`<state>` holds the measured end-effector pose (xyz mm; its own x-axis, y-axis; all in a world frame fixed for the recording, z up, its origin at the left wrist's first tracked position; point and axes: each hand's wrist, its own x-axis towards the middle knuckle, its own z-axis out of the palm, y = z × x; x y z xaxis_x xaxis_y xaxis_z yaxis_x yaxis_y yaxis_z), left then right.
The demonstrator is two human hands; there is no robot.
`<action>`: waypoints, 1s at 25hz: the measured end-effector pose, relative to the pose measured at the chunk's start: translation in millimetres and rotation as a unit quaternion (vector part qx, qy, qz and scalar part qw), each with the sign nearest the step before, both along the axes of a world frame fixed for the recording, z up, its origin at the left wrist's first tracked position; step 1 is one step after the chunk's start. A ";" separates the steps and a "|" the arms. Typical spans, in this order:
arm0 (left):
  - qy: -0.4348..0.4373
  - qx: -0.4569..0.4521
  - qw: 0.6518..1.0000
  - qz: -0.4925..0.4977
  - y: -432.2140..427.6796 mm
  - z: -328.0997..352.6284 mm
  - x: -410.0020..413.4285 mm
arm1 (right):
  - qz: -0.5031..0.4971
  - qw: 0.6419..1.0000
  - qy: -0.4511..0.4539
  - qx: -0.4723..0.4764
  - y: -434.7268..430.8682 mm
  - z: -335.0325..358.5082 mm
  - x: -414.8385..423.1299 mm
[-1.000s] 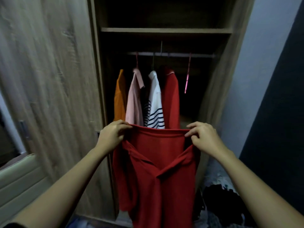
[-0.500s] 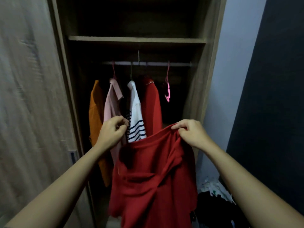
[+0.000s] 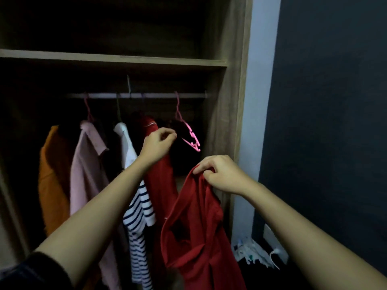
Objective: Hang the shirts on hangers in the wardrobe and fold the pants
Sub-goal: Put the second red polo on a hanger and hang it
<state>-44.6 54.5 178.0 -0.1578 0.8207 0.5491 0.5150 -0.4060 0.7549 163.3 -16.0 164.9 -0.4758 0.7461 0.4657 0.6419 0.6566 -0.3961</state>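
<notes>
My right hand (image 3: 223,174) grips a bunched edge of a red shirt (image 3: 199,231), which hangs down in front of the open wardrobe. My left hand (image 3: 157,146) is raised with curled fingers at the left end of a bare pink hanger (image 3: 191,140) on the rail (image 3: 146,95). In the dark I cannot tell whether it holds the hanger. On the rail hang an orange shirt (image 3: 53,174), a pink shirt (image 3: 88,168), a white striped shirt (image 3: 138,212) and another red shirt (image 3: 159,185).
A wooden shelf (image 3: 117,59) runs above the rail. The wardrobe's right side panel (image 3: 226,122) stands close to the hanger. A pile of clothes (image 3: 253,256) lies on the floor at the lower right, beside a dark wall (image 3: 326,122).
My left hand let go of the red shirt and rose to the pink hanger. The shirt now hangs from my right hand alone. The view moved closer to the wardrobe.
</notes>
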 end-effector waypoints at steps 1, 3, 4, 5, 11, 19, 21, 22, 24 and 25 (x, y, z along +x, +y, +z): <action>-0.043 -0.012 0.999 0.000 23.2 8.2 5.1 | -0.007 1.000 0.002 -0.002 4.6 3.3 2.1; -0.099 -0.039 0.994 0.015 63.5 21.5 17.6 | -0.015 1.000 0.006 -0.009 10.5 5.7 6.5; -0.103 -0.057 0.993 0.025 80.9 26.1 24.3 | -0.019 1.000 0.007 -0.013 14.0 5.0 8.3; -0.107 -0.082 0.990 0.031 94.5 29.5 31.2 | -0.021 1.000 0.007 -0.018 17.0 3.6 9.8; -0.210 -0.203 0.955 -0.049 136.4 18.5 59.6 | -0.024 0.998 -0.013 -0.056 27.2 -1.0 18.8; -0.280 -0.103 0.946 -0.129 107.0 47.3 63.9 | -0.030 0.999 0.005 -0.033 31.1 -11.2 10.3; -0.299 -0.104 0.936 -0.153 73.2 42.9 61.4 | -0.033 0.999 0.007 -0.026 31.1 -16.4 6.1; -0.305 -0.108 0.932 -0.163 52.6 38.5 55.7 | -0.034 0.999 0.004 -0.020 30.6 -17.9 4.5; -0.312 -0.122 0.926 -0.174 16.6 22.0 34.2 | -0.032 0.999 -0.009 -0.008 29.5 -19.6 4.6; -0.314 -0.131 0.925 -0.166 -1.9 10.4 19.2 | -0.031 0.999 -0.020 -0.007 27.9 -20.5 5.7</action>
<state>-25.4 52.5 188.4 -0.0937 0.9732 0.2102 -0.1798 -0.2242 0.9578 169.0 12.0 144.4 -0.4476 0.7807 0.4361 0.6963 0.6103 -0.3778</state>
